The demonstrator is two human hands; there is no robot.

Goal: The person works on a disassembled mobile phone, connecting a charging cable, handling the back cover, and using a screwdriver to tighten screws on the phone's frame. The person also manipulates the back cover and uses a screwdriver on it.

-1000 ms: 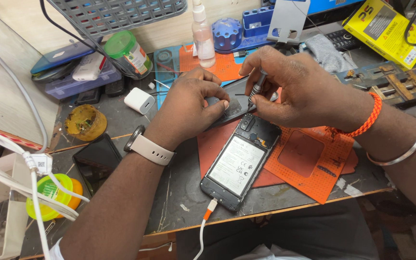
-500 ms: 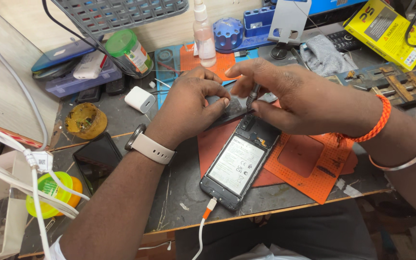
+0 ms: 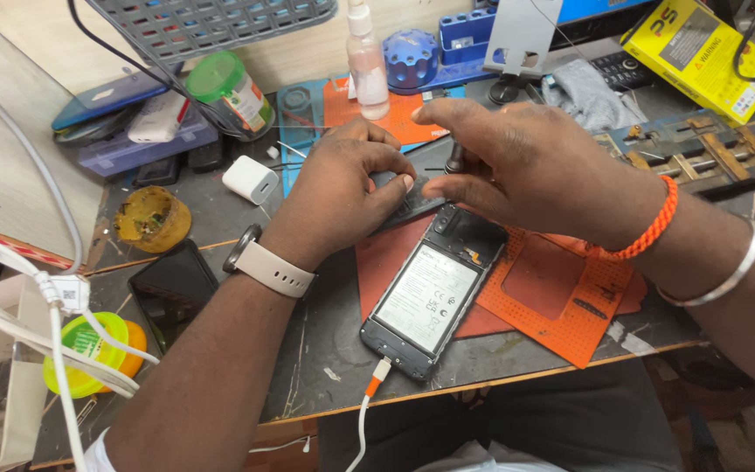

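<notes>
An opened phone [image 3: 430,301] lies back-up on a red mat [image 3: 395,253], its white-labelled battery showing. A white cable with an orange plug [image 3: 376,378] goes into its lower end. My left hand [image 3: 342,183], with a watch on the wrist, pinches a small black cover piece [image 3: 412,203] at the phone's top edge. My right hand [image 3: 526,166] reaches in from the right, its fingers stretched over the phone's top. It grips a dark screwdriver [image 3: 454,160] that stands just above that piece.
An orange perforated mat [image 3: 570,301] lies under my right wrist. Behind are a spray bottle [image 3: 367,61], a green-lidded jar [image 3: 229,92], a white charger [image 3: 251,179], a yellow box [image 3: 701,52] and a wooden clamp jig [image 3: 701,157]. A dark phone [image 3: 172,284] lies left.
My right hand has moved left and flattened over the phone's top end, taking the screwdriver with it. My left hand has stayed on the black piece.
</notes>
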